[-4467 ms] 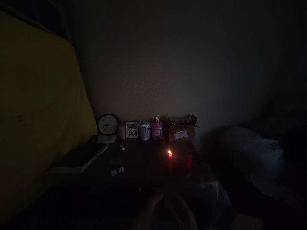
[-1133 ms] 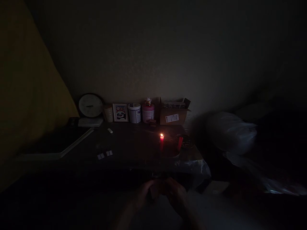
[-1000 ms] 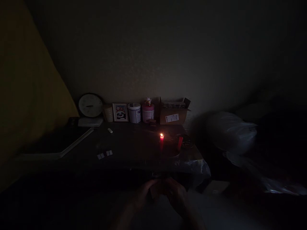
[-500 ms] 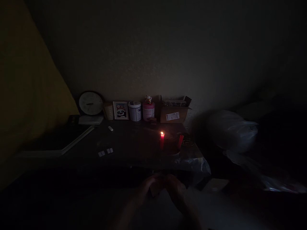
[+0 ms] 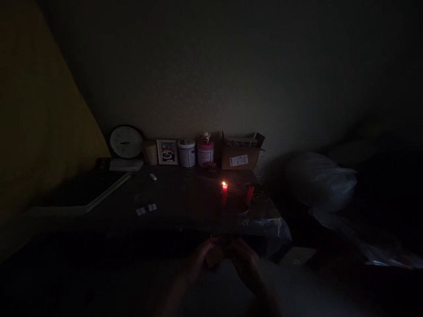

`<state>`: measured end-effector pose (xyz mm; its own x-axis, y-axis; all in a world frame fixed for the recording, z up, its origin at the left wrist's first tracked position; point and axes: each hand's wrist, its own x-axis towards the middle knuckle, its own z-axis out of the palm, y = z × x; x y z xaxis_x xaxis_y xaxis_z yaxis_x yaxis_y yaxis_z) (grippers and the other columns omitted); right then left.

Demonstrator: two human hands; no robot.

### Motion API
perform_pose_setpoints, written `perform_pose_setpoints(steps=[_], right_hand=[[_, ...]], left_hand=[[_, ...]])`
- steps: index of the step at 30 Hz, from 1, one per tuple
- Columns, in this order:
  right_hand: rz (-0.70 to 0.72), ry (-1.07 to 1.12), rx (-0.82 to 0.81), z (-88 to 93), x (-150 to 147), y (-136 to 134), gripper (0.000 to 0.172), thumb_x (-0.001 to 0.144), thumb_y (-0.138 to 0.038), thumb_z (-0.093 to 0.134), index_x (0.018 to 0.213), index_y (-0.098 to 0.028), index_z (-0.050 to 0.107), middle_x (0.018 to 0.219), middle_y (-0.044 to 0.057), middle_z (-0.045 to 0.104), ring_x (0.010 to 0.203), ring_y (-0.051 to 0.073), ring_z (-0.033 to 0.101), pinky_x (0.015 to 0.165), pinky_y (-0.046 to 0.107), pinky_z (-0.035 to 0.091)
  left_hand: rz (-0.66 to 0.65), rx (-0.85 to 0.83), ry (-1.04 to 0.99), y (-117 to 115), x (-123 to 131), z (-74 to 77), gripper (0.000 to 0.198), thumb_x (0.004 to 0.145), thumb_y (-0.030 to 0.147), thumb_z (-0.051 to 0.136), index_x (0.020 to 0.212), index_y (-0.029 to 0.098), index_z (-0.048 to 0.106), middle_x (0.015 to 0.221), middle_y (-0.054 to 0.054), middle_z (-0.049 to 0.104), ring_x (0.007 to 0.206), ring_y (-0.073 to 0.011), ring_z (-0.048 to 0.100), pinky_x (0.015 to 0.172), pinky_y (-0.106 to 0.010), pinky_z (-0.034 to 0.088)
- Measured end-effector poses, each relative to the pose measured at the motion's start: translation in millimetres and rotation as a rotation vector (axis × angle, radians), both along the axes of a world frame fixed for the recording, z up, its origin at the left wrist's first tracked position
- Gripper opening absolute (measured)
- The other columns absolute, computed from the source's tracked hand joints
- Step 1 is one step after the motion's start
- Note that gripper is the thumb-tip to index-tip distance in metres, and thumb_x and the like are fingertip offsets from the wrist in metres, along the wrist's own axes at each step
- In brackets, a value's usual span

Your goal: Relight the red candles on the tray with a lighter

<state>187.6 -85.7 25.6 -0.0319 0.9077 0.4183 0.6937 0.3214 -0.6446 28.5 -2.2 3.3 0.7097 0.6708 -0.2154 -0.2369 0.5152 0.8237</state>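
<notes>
In the dim room both hands are together low in the middle, just in front of the table's near edge. My left hand (image 5: pixel 202 254) is closed on a small brown flat thing (image 5: pixel 214 257), perhaps a wallet; its kind is unclear in the dark. My right hand (image 5: pixel 243 254) is beside it with curled fingers, closed on something too dark to name. Beyond the hands stands a lit red candle (image 5: pixel 224 193), and right of it an unlit red candle (image 5: pixel 250 195), slightly tilted.
On the dark table (image 5: pixel 185 193) lie small white pieces (image 5: pixel 146 209) and a white stick (image 5: pixel 153 177). Along the wall stand a clock (image 5: pixel 126 141), panda picture (image 5: pixel 168 152), white tin (image 5: pixel 187 153), pink tin (image 5: pixel 205 155) and open carton (image 5: pixel 240 158). A plastic bag (image 5: pixel 322 180) sits right.
The view has shifted slightly. My right hand has curled a little and drawn slightly away from the left. The brown thing is still in my left hand.
</notes>
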Motion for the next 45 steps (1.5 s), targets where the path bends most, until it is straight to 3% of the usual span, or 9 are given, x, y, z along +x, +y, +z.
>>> perform_pose_setpoints(steps=[6,10,14,18,23,30,35,42,45], right_hand=[[0.015,0.067,0.027,0.7,-10.5,-0.7,0.017,0.087,-0.014,0.049,0.089,-0.022,0.063,0.089,0.002,0.057,0.083,0.012,0.058,0.073,0.02,0.045],[0.029,0.269,0.001,3.7,-19.4,0.6,0.012,0.088,-0.022,0.054,0.081,-0.021,0.064,0.086,0.002,0.062,0.083,0.013,0.061,0.076,0.022,0.047],[-0.109,0.479,0.017,3.0,-18.6,3.2,0.02,0.087,-0.036,0.056,0.082,-0.019,0.065,0.086,0.004,0.066,0.082,0.017,0.064,0.074,0.025,0.051],[-0.205,0.596,-0.029,6.3,-16.8,2.4,0.027,0.086,-0.043,0.055,0.087,-0.017,0.063,0.081,0.006,0.068,0.075,0.018,0.065,0.065,0.025,0.053],[-0.155,0.435,-0.001,7.1,-32.6,1.6,0.027,0.086,-0.038,0.057,0.106,-0.02,0.056,0.099,0.006,0.065,0.09,0.017,0.064,0.077,0.025,0.053],[-0.167,0.098,0.215,-10.6,-44.0,3.1,0.057,0.082,-0.037,0.062,0.132,-0.025,0.038,0.124,0.01,0.052,0.112,0.022,0.054,0.091,0.031,0.049],[-0.183,0.087,0.248,-18.2,-42.9,5.6,0.058,0.083,-0.039,0.061,0.134,-0.027,0.037,0.122,0.009,0.053,0.11,0.022,0.055,0.088,0.03,0.051],[-0.17,0.119,0.207,-24.3,-42.8,8.1,0.047,0.084,-0.032,0.06,0.128,-0.028,0.043,0.113,0.008,0.055,0.1,0.02,0.059,0.08,0.025,0.053],[-0.173,0.211,0.147,-14.6,-44.4,5.4,0.04,0.084,-0.035,0.059,0.122,-0.026,0.048,0.108,0.007,0.058,0.095,0.019,0.061,0.078,0.025,0.053]], left_hand=[[-0.028,0.021,-0.005,1.6,8.4,-12.2,0.032,0.073,0.042,0.063,0.087,0.014,0.066,0.06,-0.002,0.057,0.047,-0.0133,0.046,0.046,-0.025,0.029],[0.006,0.002,-0.008,0.6,9.7,-11.6,0.027,0.072,0.039,0.068,0.08,0.014,0.066,0.057,-0.001,0.055,0.049,-0.0129,0.045,0.048,-0.025,0.03],[0.048,-0.056,-0.042,-0.3,11.1,-8.9,0.039,0.063,0.047,0.072,0.078,0.012,0.065,0.052,-0.001,0.053,0.045,-0.0138,0.045,0.044,-0.026,0.028],[0.134,-0.067,-0.117,1.5,12.2,-1.5,0.041,0.06,0.043,0.073,0.084,0.01,0.066,0.069,-0.007,0.064,0.054,-0.0162,0.054,0.046,-0.026,0.034],[0.243,-0.038,-0.26,7.3,14.9,0.2,0.028,0.068,0.035,0.067,0.089,0.017,0.065,0.08,-0.002,0.067,0.08,-0.0169,0.06,0.075,-0.026,0.043],[0.33,-0.01,-0.193,21.5,24.6,-19.2,0.031,0.06,0.035,0.072,0.085,0.02,0.062,0.074,-0.002,0.066,0.077,-0.0209,0.06,0.077,-0.032,0.043],[0.345,0.043,-0.133,21.5,21.2,-14.2,0.031,0.055,0.033,0.075,0.078,0.017,0.062,0.074,-0.004,0.064,0.077,-0.0228,0.059,0.078,-0.034,0.043],[0.351,0.098,-0.108,9.8,19.1,-11.0,0.027,0.074,0.044,0.065,0.078,0.018,0.061,0.081,-0.004,0.061,0.088,-0.0242,0.057,0.083,-0.039,0.045],[0.343,0.105,-0.061,4.8,14.2,-11.6,0.03,0.084,0.046,0.057,0.092,0.017,0.061,0.099,-0.006,0.061,0.096,-0.0242,0.056,0.085,-0.042,0.045]])
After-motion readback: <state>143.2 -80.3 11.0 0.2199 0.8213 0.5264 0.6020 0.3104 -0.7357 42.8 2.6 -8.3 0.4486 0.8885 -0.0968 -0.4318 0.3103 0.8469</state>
